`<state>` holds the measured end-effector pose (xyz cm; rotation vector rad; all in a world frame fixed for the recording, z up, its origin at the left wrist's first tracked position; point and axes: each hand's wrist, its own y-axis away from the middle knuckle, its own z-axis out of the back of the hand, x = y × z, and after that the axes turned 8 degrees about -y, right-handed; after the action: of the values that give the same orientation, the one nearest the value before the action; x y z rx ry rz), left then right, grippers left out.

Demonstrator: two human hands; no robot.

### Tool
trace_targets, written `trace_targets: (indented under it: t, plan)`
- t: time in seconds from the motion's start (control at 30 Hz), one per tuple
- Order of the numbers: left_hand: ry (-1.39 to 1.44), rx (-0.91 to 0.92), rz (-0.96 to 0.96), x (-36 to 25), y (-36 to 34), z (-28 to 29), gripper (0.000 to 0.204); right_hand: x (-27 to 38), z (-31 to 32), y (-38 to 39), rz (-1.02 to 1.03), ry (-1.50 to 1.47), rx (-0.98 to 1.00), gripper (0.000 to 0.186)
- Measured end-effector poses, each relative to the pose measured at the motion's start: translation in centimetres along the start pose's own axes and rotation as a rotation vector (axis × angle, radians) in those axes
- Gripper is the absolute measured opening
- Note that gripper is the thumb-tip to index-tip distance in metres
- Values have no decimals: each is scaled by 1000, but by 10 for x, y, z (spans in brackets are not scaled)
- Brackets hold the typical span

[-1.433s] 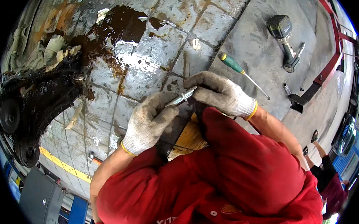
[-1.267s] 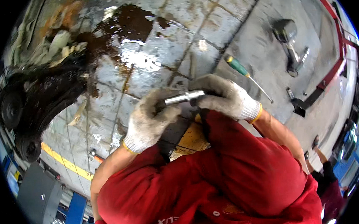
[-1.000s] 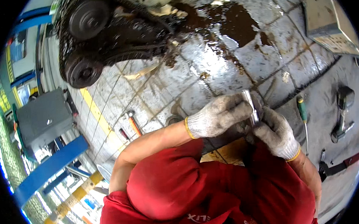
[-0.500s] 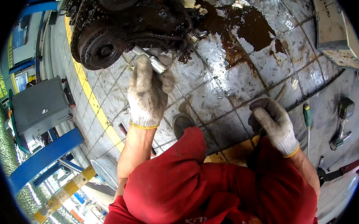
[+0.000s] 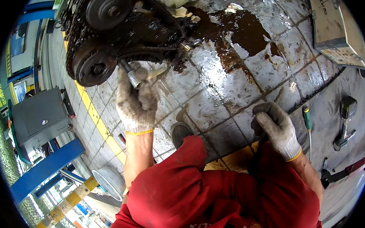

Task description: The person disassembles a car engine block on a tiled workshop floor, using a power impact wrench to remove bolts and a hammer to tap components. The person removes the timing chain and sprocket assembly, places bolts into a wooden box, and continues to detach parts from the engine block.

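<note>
A greasy dark engine (image 5: 141, 31) with round pulleys and a toothed chain lies at the upper left. My left hand (image 5: 137, 102), in a dirty white knit glove, is closed round a silvery metal socket (image 5: 132, 78). The socket's far end points at the engine's lower edge, close beside the lower pulley (image 5: 99, 69); whether it touches is unclear. At the right, my gloved right hand (image 5: 277, 127) hangs by my red-clad knee with its fingers curled in. Whatever lies inside those fingers, if anything, is hidden.
Dark oil (image 5: 248, 32) is pooled on the grey tiles beyond the engine. On the mat to the right lie a green-handled screwdriver (image 5: 307, 120) and a dark power tool (image 5: 347, 113). A wooden box (image 5: 330, 27) stands at the far right, a grey cabinet (image 5: 42, 117) at the left.
My left hand has moved slightly left with the socket, whose far end now sits nearer the lower pulley. The view has shifted a little; my right hand stays by the knee.
</note>
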<state>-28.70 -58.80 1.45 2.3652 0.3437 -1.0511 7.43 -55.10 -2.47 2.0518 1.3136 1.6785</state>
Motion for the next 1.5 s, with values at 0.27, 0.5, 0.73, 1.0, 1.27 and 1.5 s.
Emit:
trace_targets:
  t: [0.27, 0.5, 0.73, 1.0, 1.27, 1.5]
  plan:
    - [-670, -352, -235, 10, 3, 10, 46, -22, 42, 3, 211, 415, -233, 44]
    - [-275, 118, -206, 4, -31, 68, 31, -39, 181, 31, 282, -435, -815, 49]
    - [-660, -153, -385, 28, -27, 40, 32, -105, 365, 113, 589, -467, -1500, 42]
    - [-538, -259, -168, 42, 8, -20, 31, -79, 456, 182, -228, 724, -1650, 77]
    - [-561, -57, 38, 72, 15, -37, 36, -83, 482, 176, -330, 659, -1452, 83]
    - [-646, -84, 18, 95, 18, -68, 32, -98, 413, 167, -212, 892, -1375, 59]
